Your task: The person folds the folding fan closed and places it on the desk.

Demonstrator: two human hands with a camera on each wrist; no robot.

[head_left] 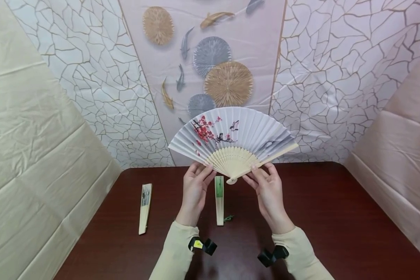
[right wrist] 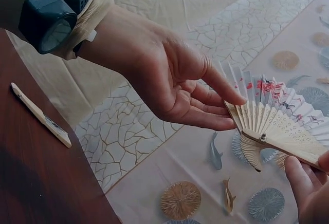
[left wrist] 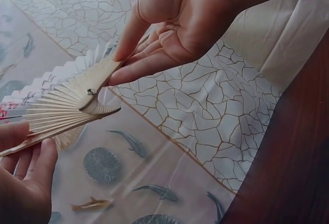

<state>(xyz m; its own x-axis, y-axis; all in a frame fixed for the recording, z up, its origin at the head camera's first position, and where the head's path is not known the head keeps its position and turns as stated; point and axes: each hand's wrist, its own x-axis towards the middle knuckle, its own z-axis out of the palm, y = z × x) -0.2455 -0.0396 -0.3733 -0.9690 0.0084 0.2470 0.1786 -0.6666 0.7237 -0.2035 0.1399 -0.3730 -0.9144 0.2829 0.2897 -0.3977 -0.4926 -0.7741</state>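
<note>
A spread folding fan is held up above the table's far part. Its pale pleated leaf shows red blossoms, dark birds and a grey patch, over pierced light ribs. My left hand pinches the left outer rib between thumb and fingers, and my right hand pinches the right one. The pivot end points down between both hands. In the left wrist view the metal rivet shows at the ribs' base, with my right hand above it. The right wrist view shows my left hand at the opposite outer rib.
On the dark red table lies a folded fan with a green leaf and green tassel, below the spread fan. Another folded fan, grey-patterned, lies at left. Behind hangs a patterned cloth; beige cloth borders the sides.
</note>
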